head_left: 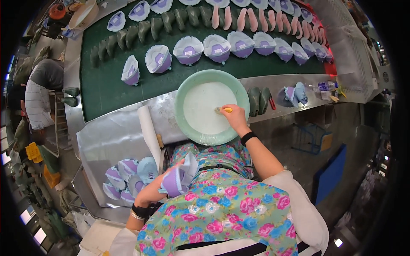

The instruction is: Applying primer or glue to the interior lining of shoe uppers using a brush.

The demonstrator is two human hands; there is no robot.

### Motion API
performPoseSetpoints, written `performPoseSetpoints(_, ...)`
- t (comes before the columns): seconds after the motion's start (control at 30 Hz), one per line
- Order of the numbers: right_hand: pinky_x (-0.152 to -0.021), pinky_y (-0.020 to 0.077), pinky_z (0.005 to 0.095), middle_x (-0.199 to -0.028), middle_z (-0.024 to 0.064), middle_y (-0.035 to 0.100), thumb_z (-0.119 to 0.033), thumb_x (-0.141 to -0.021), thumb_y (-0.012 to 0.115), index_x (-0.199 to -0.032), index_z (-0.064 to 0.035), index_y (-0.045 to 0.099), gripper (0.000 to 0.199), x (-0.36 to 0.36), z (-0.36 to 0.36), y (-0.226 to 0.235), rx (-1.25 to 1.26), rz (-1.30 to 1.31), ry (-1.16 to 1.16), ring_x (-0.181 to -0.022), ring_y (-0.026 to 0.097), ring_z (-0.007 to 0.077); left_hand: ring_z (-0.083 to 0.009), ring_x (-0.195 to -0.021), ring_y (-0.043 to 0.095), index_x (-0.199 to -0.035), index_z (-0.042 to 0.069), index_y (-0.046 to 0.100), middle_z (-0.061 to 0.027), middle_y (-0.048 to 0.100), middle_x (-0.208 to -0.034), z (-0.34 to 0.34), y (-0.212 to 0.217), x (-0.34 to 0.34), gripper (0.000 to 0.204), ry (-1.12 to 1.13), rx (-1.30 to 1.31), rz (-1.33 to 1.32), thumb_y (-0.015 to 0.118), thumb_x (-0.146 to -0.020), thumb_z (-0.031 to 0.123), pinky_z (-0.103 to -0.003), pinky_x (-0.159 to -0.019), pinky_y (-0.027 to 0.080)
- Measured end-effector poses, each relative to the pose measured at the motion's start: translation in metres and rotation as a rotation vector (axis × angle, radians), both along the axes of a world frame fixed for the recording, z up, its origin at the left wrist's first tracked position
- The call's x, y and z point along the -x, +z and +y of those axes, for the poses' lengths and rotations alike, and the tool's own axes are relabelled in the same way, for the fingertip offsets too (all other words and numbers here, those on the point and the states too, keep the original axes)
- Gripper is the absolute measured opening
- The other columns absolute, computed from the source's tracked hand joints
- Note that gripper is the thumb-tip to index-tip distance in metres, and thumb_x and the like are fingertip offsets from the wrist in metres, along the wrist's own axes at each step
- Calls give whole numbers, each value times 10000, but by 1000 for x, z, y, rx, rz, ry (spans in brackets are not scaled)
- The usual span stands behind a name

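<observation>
A shoe upper point(173, 182) in purple and light blue is in my left hand point(151, 193), held above my lap; part of that hand is hidden behind it. My right hand point(236, 118) is closed on the yellow handle of a small brush point(219, 110). The brush tip meets or hovers just over white liquid point(205, 104), I cannot tell which. That liquid fills a light green basin point(242, 94) at the table's near edge. More uppers point(128, 168) lie in a pile on the metal tray to my left.
Rows of uppers point(188, 50), dark green shoe lasts point(156, 27) and pink insoles point(253, 20) cover the green belt point(102, 94). Right of the basin stand two lasts point(253, 101), a red-handled tool point(272, 102), and a bundled upper point(295, 94). A person point(45, 94) sits at the left.
</observation>
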State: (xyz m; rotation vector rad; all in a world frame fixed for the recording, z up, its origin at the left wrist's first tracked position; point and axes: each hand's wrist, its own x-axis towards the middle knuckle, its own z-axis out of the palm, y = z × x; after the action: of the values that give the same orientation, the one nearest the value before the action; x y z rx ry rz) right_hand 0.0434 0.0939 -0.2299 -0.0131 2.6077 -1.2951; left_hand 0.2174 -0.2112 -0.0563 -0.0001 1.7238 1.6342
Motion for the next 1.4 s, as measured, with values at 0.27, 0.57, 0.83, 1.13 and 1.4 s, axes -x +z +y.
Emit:
performPoseSetpoints(0.27,-716,519,344,-866,147,673,-82,-734,724,-884,-27,696,161,-2,-1,40,52,130,-96,-801,660,288,-176,-1002,569,-1224,19,515,-59,591,-1117,-18,-84,3,305,280,432,261,556,-930,93,-314,-856,470)
performPoseSetpoints(0.57,-708,489,227,-929,61,680,-56,-788,725,-963,-16,700,181,-7,-24,190,543,-6,122,-807,625,107,-124,-983,583,-1226,64,520,-12,599,-1093,44,-84,66,315,698,-396,-249,569,-927,151,-276,-862,479)
performPoseSetpoints(0.83,-569,479,214,-680,32,657,-138,-792,731,-839,-1,686,152,-25,5,152,303,32,-222,-607,604,73,-179,-1119,532,-1356,62,406,-61,528,-1245,56,-62,86,426,630,-404,-115,514,-944,53,-330,-951,458)
performPoseSetpoints(1.13,-456,431,182,-610,12,614,-180,-817,722,-742,-2,639,211,-44,-10,203,555,-257,-295,-508,549,34,-224,-1227,460,-1429,62,287,-91,437,-1356,56,-72,98,512,656,-385,149,485,-957,50,-360,-999,424)
performPoseSetpoints(1.4,-506,449,227,-586,48,616,-164,-798,725,-750,-2,644,187,-29,2,188,396,-54,-235,-540,572,60,-123,-932,598,-1260,90,486,-14,599,-1067,63,-67,104,313,982,-499,-52,512,-953,146,-335,-823,510)
